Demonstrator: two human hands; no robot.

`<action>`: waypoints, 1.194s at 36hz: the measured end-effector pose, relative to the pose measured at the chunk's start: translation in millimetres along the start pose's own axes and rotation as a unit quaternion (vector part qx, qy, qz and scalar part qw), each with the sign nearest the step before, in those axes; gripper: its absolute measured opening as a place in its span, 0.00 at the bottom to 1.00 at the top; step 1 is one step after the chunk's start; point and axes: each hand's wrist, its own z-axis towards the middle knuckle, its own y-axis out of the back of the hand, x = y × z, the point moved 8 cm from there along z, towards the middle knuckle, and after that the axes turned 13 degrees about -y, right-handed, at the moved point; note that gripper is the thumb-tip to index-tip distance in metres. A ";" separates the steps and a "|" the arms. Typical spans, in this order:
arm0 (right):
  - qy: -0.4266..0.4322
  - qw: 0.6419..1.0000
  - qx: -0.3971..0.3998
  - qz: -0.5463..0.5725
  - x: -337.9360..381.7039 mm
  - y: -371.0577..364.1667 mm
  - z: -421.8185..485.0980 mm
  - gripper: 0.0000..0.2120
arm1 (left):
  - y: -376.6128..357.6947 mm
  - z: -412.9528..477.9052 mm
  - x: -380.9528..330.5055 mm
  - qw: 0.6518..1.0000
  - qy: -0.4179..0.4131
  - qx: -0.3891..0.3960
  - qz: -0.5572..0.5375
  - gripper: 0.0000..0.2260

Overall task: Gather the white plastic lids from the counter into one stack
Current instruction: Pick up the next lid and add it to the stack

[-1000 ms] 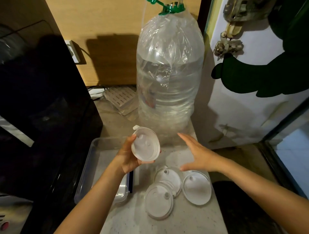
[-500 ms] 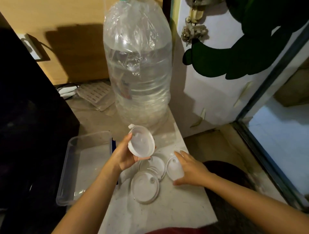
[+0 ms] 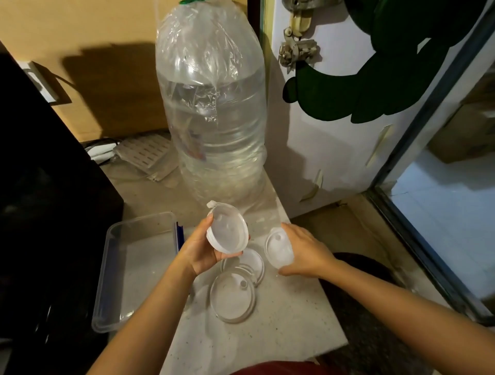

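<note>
Left hand (image 3: 199,249): curled round a small stack of round white lids (image 3: 227,231), tilted up off the counter (image 3: 281,315) to receive more; possibly two lids, edges blur.
Right hand (image 3: 304,251): fingers closed on one lid (image 3: 277,250), raised at 3 o'clock from the stack.
Counter lids: two (image 3: 232,299) overlapping at 6 o'clock, flat, not yet collected.
Material: thin translucent plastic, raised rims, small spout hole.
Behind: big clear water bottle (image 3: 211,107) at 12 o'clock.

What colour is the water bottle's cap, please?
Green, at the water bottle's cap; head view, top edge.
</note>
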 end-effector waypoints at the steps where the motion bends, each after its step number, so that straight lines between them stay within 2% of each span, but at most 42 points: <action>1: 0.003 1.000 -0.010 0.011 1.7 8.1 -0.3 0.50 | -0.4 0.3 -0.5 1.000 0.000 -0.001 0.000 0.39; 9: 0.092 0.989 -0.051 0.108 40.0 62.0 -9.1 0.53 | -16.5 0.3 -5.8 1.000 -0.010 0.022 -0.006 0.38; 13: 0.151 0.972 -0.025 0.176 62.7 74.5 -18.6 0.53 | -28.5 -3.7 -12.4 0.999 -0.029 0.046 0.003 0.31; 15: 0.181 0.966 -0.009 0.185 75.0 75.6 -23.2 0.54 | -29.7 -5.1 -14.6 0.998 -0.037 0.047 0.004 0.31; 18: 0.202 0.964 0.012 0.175 89.2 70.5 -27.8 0.55 | -27.6 -5.8 -16.3 0.998 -0.044 0.037 -0.003 0.35; 23: 0.217 0.962 0.032 0.165 106.8 62.3 -31.2 0.55 | -31.4 -9.7 -20.6 0.998 -0.053 0.036 -0.008 0.34; 28: 0.223 0.961 0.049 0.154 114.3 58.3 -31.2 0.53 | -29.9 -13.2 -22.7 0.998 -0.058 0.011 -0.004 0.43; 43: 0.237 0.964 0.069 0.097 124.3 54.9 -27.4 0.51 | -29.4 -18.0 -27.5 0.997 -0.074 -0.006 -0.004 0.42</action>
